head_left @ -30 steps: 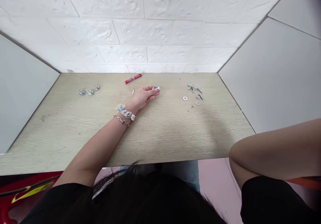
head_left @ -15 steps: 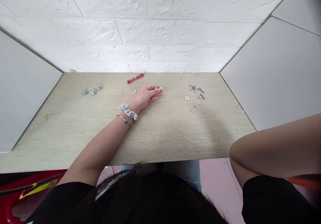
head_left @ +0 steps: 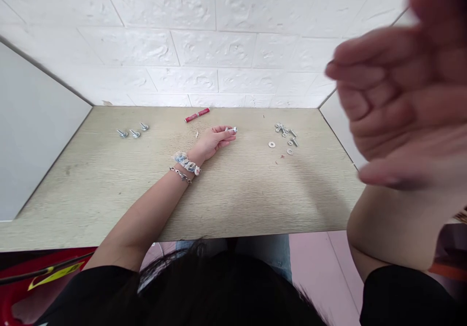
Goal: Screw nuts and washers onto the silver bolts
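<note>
Your left hand (head_left: 209, 143) rests on the table (head_left: 237, 194) with thumb and fingers pinched on a small metal bolt (head_left: 233, 130), which juts out past the fingertips on the side towards your right; whether a nut or washer sits on it is too small to tell. Your right hand (head_left: 404, 102) is raised close to the camera, blurred, its fingers bent and the thumb well apart from them, and nothing shows in its palm. Well to the left of your left hand lie three bolts with wide discs (head_left: 134, 134), which look like finished pieces. Just beyond that same hand, towards the wall, is a red tube (head_left: 197, 115). Past its fingertips, on the right, two loose washers (head_left: 269, 145) lie apart from each other, with a cluster of nuts and bolts (head_left: 281, 128) a little farther out. The step in hand looks to be holding the bolt steady for work on it, with your right hand taking no part at this moment. As I judge it, any further move on the bolt calls for bringing your right hand down to the loose parts or to your left fingertips, while your left keeps its pinch firm, since so small a piece could easily slip or turn.
</note>
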### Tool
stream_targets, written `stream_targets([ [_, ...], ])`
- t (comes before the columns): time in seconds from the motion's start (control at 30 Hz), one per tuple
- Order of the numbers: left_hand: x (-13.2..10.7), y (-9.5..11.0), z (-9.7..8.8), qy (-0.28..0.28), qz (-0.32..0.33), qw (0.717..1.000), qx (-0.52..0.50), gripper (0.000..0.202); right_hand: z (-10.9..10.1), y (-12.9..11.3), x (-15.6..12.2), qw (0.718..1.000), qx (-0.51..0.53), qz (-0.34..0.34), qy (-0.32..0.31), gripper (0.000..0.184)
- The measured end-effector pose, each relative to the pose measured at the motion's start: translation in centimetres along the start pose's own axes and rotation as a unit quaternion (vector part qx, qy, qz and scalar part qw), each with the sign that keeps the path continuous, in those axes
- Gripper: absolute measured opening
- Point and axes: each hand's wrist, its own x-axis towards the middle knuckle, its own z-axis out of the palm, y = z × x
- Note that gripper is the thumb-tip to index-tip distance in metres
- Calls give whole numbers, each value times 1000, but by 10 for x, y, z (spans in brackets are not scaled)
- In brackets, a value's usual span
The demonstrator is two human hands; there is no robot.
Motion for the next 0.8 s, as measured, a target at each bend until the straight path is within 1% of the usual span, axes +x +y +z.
stream_targets([
  [0.03,0,0,0,0,1,1000,-2,22,4,6,-2,1000,0,1,-6,77],
  [0.1,-1,0,1,1,2,1000,-7,22,10,22,-7,999,15,18,-24,73],
  [0.23,-1,1,2,7,0,1000,-22,18,18,66,-13,997,3,45,-68,77],
  [0.37,-4,3,4,6,-2,1000,-23,17,33,114,-21,982,-55,149,-98,81],
  [0.5,-6,3,4,7,5,1000,-20,19,47,152,-29,964,-96,218,-118,83],
  [0.57,-6,2,4,7,7,1000,-21,20,50,164,-32,957,-105,238,-126,83],
  [0.67,-5,1,3,8,6,1000,-25,21,52,177,-35,952,-111,252,-134,81],
  [0.73,-5,1,3,7,6,1000,-27,22,52,181,-35,950,-113,258,-133,80],
  [0.8,-5,2,4,8,6,1000,-28,22,52,181,-35,952,-112,257,-123,78],
])
